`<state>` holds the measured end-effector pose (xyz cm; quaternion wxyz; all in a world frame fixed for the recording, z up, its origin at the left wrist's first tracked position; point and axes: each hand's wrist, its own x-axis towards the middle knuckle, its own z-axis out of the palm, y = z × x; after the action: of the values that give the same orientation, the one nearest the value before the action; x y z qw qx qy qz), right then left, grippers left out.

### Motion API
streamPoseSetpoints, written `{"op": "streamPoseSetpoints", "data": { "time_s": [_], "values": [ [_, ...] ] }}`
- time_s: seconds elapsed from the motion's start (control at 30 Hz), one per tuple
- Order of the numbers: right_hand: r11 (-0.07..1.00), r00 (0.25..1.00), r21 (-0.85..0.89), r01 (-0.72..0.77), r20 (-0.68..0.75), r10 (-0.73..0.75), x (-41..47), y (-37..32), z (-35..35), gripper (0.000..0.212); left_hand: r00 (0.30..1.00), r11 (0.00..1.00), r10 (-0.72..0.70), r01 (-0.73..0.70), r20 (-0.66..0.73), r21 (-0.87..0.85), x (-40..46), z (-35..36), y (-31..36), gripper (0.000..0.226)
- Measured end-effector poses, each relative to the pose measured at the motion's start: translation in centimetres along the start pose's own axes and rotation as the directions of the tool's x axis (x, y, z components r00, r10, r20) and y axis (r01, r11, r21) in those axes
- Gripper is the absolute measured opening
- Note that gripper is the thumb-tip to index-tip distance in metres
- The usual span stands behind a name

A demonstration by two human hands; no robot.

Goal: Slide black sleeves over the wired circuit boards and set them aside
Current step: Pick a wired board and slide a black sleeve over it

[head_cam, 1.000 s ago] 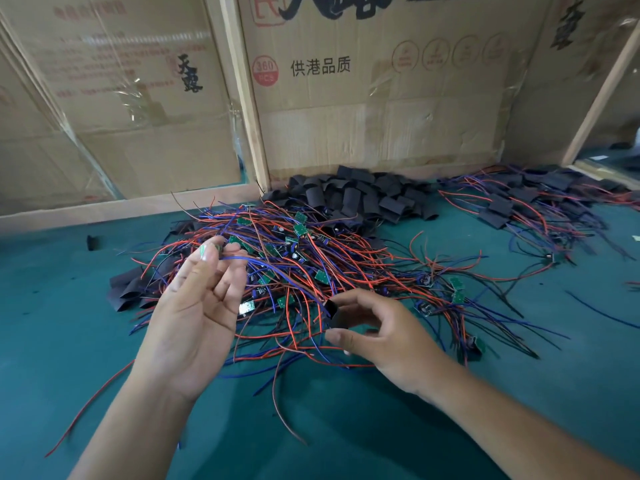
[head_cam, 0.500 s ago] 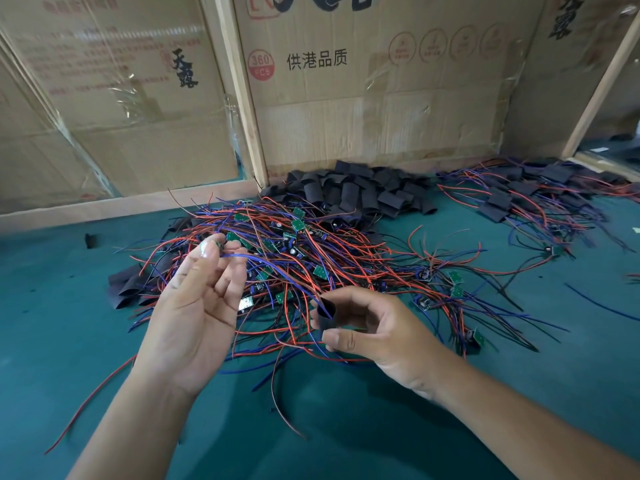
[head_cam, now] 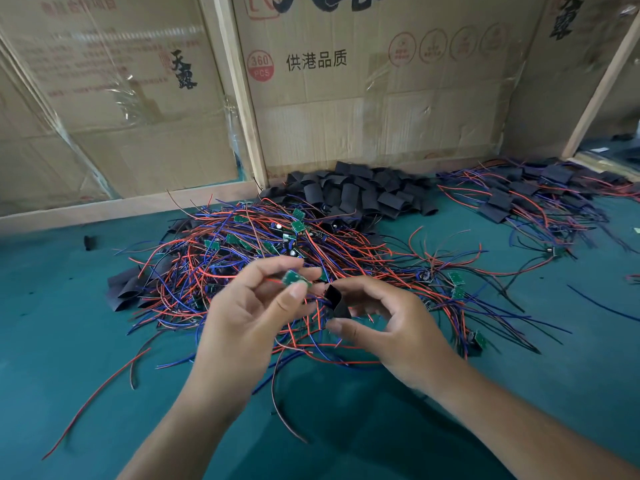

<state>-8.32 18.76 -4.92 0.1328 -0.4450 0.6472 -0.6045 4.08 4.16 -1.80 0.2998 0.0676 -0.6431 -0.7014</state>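
Black sleeve (head_cam: 334, 301) pinched in your right hand (head_cam: 391, 332), green circuit board (head_cam: 294, 278) pinched in your left hand (head_cam: 249, 317), both just apart above the wire tangle (head_cam: 242, 258) on the teal counter (head_cam: 69, 323).

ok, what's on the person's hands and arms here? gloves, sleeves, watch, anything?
Nothing worn that shows. The left hand and right hand are both bare: no gloves, no rings on the fingers, no wrist strap or watch. Both forearms are bare down to the bottom edge of the picture, so no sleeve cuff is in view. Anything above that is out of frame.
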Motion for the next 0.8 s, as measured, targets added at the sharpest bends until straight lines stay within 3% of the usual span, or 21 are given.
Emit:
{"op": "streamPoseSetpoints", "data": {
  "time_s": [0.17, 0.37, 0.57, 0.8],
  "values": [
    [0.98, 0.999, 0.194, -0.03, -0.013, 0.033, 0.1, 0.1, -0.2, 0.032, 0.991, 0.972, 0.067, -0.091, 0.116, 0.216, -0.4, 0.4, 0.0, 0.031],
    [0.999, 0.999, 0.037, 0.029, -0.047, -0.027, 0.0, 0.1, -0.3, 0.036, 0.984, 0.803, 0.173, -0.167, 0.045, 0.573, -0.6, -0.3, 0.3, 0.015],
    [0.919, 0.975, -0.345, 0.191, -0.04, -0.218, -0.1, -0.5, -0.8, 0.034, 1.0, 0.806, -0.009, -0.003, 0.016, 0.592, -0.5, -0.6, 0.1, 0.018],
    [0.85, 0.965, -0.483, 0.21, -0.037, -0.26, -0.4, -0.7, -0.4, 0.038, 0.991, 0.828, -0.134, 0.125, -0.024, 0.547, -0.4, -0.4, -0.6, 0.027]
  ]
}}
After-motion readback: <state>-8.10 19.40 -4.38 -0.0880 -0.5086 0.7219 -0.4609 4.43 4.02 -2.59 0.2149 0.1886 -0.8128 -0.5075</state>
